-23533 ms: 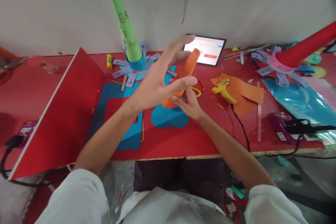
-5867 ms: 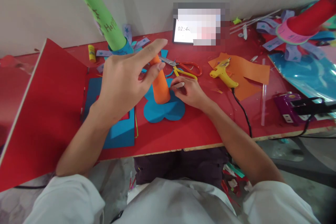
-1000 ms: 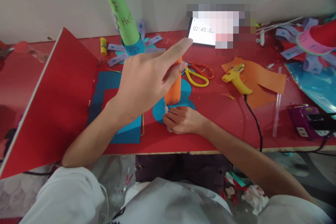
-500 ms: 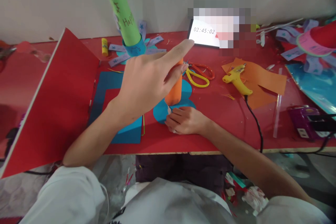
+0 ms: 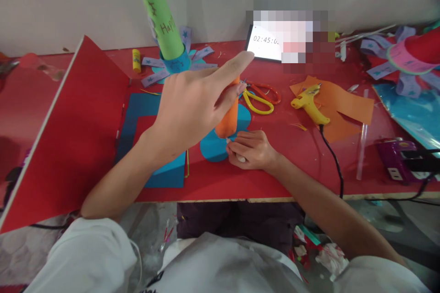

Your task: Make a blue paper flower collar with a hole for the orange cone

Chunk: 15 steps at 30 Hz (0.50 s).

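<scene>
An orange paper tube (image 5: 228, 122) stands upright on a blue flower-shaped paper cutout (image 5: 213, 146) on the red table. My left hand (image 5: 192, 100) grips the tube's top from the left, with the index finger stretched out past it. My right hand (image 5: 251, 150) rests on the table at the tube's base, pinched on a short white stick (image 5: 237, 155) whose tip touches the foot of the tube. Much of the tube is hidden behind my left hand.
Yellow and red scissors (image 5: 261, 96) lie behind the tube. A yellow glue gun (image 5: 309, 103) rests on orange paper (image 5: 343, 107), its black cord (image 5: 335, 160) running off the front edge. A green tube (image 5: 160, 13), tablet (image 5: 266, 46), tilted red board (image 5: 65, 132) and purple power strip (image 5: 398, 162) surround them.
My right hand has slid a little to the right along the tube's base with the white stick. The left hand stays on the tube's top.
</scene>
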### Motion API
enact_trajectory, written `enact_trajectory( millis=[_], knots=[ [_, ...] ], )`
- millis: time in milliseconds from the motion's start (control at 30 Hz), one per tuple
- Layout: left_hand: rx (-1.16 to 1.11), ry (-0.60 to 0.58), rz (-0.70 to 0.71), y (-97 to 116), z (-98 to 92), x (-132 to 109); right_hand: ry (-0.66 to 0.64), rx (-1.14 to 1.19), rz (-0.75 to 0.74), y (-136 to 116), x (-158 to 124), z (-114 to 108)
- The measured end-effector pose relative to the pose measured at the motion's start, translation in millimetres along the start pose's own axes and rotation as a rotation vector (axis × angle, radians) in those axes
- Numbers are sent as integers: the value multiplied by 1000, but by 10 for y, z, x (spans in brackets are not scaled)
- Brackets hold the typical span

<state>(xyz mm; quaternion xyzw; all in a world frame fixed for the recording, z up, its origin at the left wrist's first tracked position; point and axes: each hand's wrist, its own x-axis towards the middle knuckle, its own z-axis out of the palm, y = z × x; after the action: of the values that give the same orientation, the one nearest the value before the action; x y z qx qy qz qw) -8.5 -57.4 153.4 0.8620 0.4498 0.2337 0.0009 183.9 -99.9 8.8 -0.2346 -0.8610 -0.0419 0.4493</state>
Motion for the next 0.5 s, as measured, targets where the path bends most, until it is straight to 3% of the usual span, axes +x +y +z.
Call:
enact_trajectory(
  millis=[100,300,500],
  knots=[
    [-26,15,-19,4,3,-6,30,-18,-29,-36,7,-13],
    [-1,5,-9,36,-6,-8,-165,-231,-130,-183,45,101],
    [-15,-27,2,65,-51,-9,-250,-369,-93,-291,77,249]
  ],
)
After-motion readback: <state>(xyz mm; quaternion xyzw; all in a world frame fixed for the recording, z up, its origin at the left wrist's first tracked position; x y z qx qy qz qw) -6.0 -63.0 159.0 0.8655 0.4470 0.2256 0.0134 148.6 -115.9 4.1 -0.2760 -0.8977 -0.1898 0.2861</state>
